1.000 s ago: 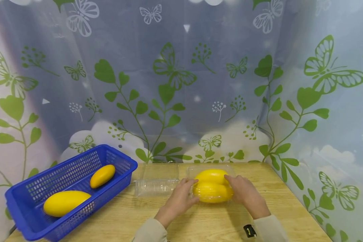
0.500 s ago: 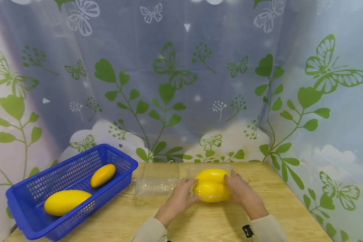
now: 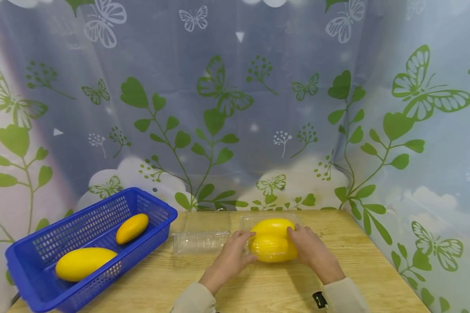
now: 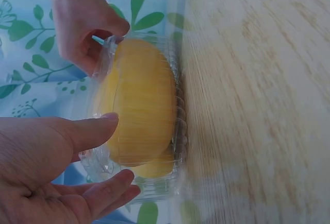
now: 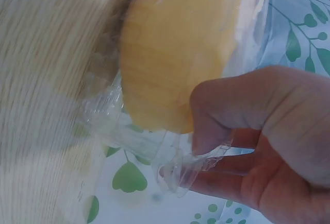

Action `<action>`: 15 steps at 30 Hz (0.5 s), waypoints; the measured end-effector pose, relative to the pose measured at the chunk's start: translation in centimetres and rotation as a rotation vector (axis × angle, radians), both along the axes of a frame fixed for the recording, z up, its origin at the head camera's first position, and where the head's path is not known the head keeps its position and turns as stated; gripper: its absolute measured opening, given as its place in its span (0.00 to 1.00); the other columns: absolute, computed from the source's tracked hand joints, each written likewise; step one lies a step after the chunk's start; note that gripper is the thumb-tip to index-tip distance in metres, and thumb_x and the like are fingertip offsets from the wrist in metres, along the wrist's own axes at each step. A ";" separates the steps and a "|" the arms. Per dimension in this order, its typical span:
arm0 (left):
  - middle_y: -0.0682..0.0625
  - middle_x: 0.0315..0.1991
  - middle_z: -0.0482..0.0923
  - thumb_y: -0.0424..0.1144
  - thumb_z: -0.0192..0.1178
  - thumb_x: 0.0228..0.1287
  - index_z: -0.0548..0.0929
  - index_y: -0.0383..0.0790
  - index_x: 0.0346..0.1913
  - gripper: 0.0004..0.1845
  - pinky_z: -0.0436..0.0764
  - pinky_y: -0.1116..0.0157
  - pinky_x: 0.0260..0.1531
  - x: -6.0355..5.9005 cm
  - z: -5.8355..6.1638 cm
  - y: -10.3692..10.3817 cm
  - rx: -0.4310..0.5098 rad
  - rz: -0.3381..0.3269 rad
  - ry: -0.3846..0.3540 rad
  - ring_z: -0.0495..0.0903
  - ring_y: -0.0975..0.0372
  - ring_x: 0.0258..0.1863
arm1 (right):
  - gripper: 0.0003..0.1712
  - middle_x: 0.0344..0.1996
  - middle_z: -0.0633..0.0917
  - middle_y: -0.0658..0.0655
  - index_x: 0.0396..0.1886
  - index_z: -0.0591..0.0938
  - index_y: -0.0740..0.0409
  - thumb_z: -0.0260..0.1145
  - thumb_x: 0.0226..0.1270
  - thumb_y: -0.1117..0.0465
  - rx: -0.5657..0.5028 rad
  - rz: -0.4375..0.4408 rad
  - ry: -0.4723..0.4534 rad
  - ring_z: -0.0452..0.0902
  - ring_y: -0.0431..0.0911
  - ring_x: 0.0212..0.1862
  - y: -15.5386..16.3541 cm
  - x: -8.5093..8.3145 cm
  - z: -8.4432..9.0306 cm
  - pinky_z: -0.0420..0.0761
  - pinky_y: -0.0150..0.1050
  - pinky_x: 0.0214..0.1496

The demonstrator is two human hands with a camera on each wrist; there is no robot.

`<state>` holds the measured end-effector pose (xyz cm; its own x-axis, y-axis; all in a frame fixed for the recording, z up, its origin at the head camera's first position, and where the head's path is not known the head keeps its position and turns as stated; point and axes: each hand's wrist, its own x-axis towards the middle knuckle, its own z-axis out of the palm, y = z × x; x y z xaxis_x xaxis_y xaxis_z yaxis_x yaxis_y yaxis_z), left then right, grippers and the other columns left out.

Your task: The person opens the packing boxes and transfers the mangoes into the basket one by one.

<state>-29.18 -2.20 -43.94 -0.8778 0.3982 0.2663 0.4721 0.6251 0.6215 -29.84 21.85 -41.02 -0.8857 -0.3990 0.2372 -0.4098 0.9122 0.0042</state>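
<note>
I am seeing the clear box sitting on the table with two yellow fruits inside, and both hands are closing on its ends. The left hand is pressing its thumb on the lid with fingers curled under the rim, while the right hand is pinching the opposite rim. A blue basket is standing well apart at the left.

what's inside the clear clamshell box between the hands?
Two yellow mangoes side by side fill the clear clamshell box. Left hand and right hand cover its ends; the box floor under the fruit is hidden.
</note>
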 end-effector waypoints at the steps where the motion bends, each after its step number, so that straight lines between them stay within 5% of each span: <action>1: 0.35 0.70 0.71 0.38 0.73 0.63 0.74 0.39 0.72 0.35 0.84 0.47 0.59 0.0 0.0 0.0 0.001 0.001 -0.003 0.78 0.43 0.63 | 0.31 0.41 0.81 0.71 0.49 0.80 0.70 0.83 0.44 0.75 0.007 0.001 -0.007 0.81 0.62 0.39 0.0 0.0 0.0 0.87 0.55 0.44; 8: 0.37 0.69 0.72 0.37 0.73 0.62 0.75 0.38 0.70 0.33 0.85 0.50 0.58 -0.2 0.1 -0.1 0.029 0.013 -0.027 0.80 0.46 0.61 | 0.24 0.43 0.84 0.70 0.52 0.84 0.67 0.77 0.53 0.77 0.071 -0.027 -0.014 0.81 0.65 0.41 -0.2 -0.1 0.9 0.87 0.56 0.41; 15: 0.36 0.68 0.72 0.35 0.73 0.62 0.74 0.39 0.71 0.34 0.87 0.56 0.50 -0.1 0.3 -0.2 0.048 0.015 -0.049 0.82 0.50 0.52 | 0.33 0.62 0.81 0.75 0.62 0.82 0.66 0.73 0.53 0.82 0.007 -0.037 -0.116 0.80 0.71 0.57 0.4 -0.1 1.7 0.87 0.58 0.50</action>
<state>-29.26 -2.37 -43.69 -0.8961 0.3726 0.2412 0.4310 0.6007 0.6734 -29.93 22.26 -39.29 -0.9214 -0.3664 0.1296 -0.3735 0.9270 -0.0344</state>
